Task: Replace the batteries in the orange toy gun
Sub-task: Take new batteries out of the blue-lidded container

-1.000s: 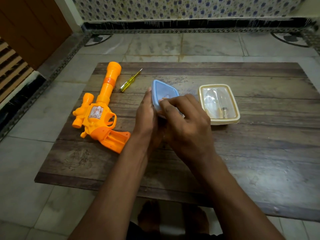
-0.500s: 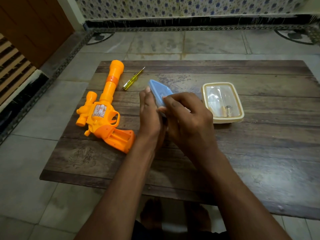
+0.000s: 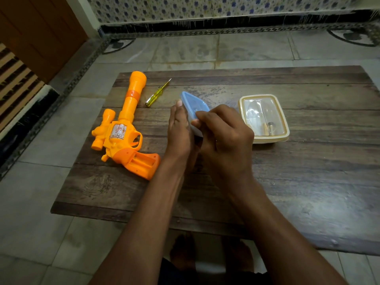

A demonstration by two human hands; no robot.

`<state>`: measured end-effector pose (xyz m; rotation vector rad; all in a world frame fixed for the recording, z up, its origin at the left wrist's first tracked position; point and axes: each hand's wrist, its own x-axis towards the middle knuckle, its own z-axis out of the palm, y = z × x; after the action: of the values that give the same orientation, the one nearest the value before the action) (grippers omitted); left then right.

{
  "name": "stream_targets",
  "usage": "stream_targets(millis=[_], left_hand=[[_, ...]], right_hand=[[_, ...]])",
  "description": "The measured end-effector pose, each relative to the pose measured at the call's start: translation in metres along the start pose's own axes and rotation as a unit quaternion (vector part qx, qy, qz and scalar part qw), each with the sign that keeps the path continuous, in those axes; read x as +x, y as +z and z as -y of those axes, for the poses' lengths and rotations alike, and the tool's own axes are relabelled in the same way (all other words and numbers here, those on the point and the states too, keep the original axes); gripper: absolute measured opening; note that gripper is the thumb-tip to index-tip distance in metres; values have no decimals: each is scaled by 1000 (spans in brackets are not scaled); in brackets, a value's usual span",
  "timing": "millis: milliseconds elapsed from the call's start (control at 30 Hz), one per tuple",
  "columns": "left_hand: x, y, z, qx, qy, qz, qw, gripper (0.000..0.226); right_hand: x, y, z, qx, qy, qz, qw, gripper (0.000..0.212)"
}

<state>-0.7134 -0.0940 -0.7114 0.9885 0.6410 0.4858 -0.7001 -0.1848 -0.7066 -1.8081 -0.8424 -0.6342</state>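
Wooden table (image 3: pixel 308 182) on tiled floor (image 3: pixel 30 202); orange toy gun (image 3: pixel 123 136) lying left.

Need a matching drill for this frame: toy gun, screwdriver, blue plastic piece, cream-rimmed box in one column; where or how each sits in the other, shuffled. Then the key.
1. orange toy gun
2. yellow screwdriver
3. blue plastic piece
4. cream-rimmed box

A. lies on the table beside the gun's barrel
B. sits on the table to the right of both hands, small parts inside
C. lies on the table's left side, grip compartment open
D. tilted, between the left hand and the right hand

Pairs: 1-C, 2-A, 3-D, 4-B
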Motion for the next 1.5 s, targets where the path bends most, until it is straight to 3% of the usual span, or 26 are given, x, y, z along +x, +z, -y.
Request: stream_targets(millis=[100,267,367,633,867,1033,1233,1500], left_hand=[[-3,2,-1,1,9,4,1000,65],[2,4,-1,35,31,-7,999,47],[2,1,-1,27,22,7,999,54],[-1,0,-4,-20,-12,24,999,61],[0,-5,-16,-42,-67,8,997,54],[-3,-7,-24,-48,-87,38,994,49],[-4,-8,-26,-74,-113,46,990,48],[-7,-10,-26,-65,-121,62,989,51]], right_hand=[[0,1,-2,-10,-2,-13,1000,24],[-3,3,-2,27,44,-24,998,17],[-2,3,-3,42,54,-29,997,14],[2,5,-11,-63,-67,-4,996,23],[1,4,-25,-29,-111,89,989,28],[-1,1,-35,-25,-118,70,990,27],[3,3,-28,-19,-137,43,989,47],[8,-6,-31,-31,-140,56,988,26]])
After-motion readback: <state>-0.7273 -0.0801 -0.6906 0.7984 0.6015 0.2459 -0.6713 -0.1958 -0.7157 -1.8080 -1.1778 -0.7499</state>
